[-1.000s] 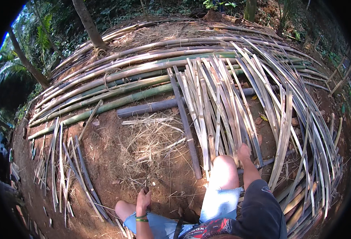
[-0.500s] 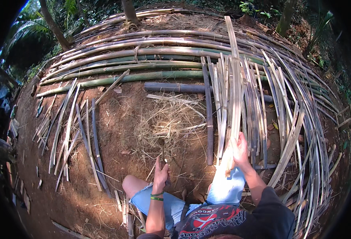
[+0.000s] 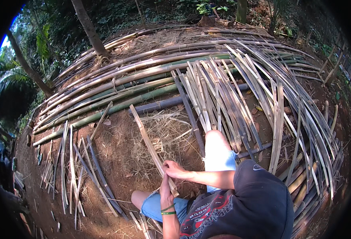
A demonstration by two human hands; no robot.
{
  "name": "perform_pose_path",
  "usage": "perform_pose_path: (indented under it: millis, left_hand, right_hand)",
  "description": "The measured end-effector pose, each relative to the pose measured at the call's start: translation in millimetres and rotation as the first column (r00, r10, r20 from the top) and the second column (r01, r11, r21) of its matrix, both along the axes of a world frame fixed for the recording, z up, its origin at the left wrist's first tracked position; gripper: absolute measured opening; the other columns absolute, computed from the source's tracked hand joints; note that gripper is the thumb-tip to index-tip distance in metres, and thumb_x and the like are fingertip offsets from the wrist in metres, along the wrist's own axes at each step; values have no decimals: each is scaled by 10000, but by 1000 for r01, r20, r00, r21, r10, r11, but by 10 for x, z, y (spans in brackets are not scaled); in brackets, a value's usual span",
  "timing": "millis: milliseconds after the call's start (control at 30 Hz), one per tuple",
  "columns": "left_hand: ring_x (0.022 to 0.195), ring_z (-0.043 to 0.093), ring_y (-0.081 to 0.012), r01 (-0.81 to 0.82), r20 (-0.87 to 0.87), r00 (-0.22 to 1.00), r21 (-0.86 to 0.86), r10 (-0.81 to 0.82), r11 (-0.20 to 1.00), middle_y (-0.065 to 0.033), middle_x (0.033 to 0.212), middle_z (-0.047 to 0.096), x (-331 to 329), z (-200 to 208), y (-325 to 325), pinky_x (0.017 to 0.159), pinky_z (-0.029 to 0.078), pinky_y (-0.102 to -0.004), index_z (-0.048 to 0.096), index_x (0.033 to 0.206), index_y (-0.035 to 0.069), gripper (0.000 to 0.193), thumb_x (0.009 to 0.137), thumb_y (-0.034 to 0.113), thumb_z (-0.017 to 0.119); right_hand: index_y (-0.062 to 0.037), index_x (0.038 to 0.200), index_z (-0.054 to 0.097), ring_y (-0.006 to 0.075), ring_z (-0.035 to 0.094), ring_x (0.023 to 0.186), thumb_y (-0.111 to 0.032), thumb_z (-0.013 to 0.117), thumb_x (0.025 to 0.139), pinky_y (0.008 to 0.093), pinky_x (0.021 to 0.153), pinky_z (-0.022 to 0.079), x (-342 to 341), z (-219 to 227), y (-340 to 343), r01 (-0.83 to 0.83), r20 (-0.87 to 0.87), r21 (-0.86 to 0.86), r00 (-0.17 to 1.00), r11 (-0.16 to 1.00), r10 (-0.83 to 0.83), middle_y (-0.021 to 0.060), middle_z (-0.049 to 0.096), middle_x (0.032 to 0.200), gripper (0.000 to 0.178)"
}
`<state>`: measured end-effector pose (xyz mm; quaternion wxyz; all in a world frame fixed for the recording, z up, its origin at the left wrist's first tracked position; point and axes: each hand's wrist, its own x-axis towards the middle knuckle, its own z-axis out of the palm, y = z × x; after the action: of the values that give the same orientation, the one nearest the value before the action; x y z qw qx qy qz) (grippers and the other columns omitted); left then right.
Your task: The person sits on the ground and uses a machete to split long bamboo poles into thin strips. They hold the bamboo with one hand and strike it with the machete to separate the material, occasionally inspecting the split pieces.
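Bamboo strip (image 3: 149, 141) newly lifted over bare dirt (image 3: 115, 159), both hands (image 3: 169, 177) seemingly closed around its near end

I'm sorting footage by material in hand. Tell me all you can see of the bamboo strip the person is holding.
The bamboo strip is a long, flat, pale tan split slat, dry-looking, with a slightly rough face. It slants from its far end, up and left near the dark pole, down to the person's lap. The right hand grips it near its lower end, and the left hand lies against it just below. Its middle passes over a patch of dry shavings on the red earth; whether it touches them cannot be told.
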<state>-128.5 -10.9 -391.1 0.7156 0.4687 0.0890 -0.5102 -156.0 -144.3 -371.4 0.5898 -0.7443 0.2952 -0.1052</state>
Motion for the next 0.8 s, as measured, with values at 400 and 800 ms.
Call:
perform_pose_path:
  millis: [400, 800]
  left_hand:
    - [690, 608, -142, -42, 86, 996, 39, 39, 998, -18, 808, 602, -43, -116, -143, 609, 523, -293, 576, 1023, 81, 268, 1014, 348, 550]
    - [745, 585, -108, -23, 132, 991, 66, 14, 998, -3, 828, 592, 162, 165, 4, 652, 503, -282, 599, 1015, 53, 234, 1018, 283, 558]
  right_hand:
    - [-143, 1162, 614, 219, 635, 986, -598, 439, 957, 370, 824, 518, -617, -672, 448, 180, -200, 918, 980, 354, 21, 60, 671, 1116, 528]
    - [-102, 1062, 656, 210, 657, 845, -406, 471, 985, 386, 764, 537, -89, -773, 514, 224, -209, 932, 974, 286, -82, 87, 711, 997, 365]
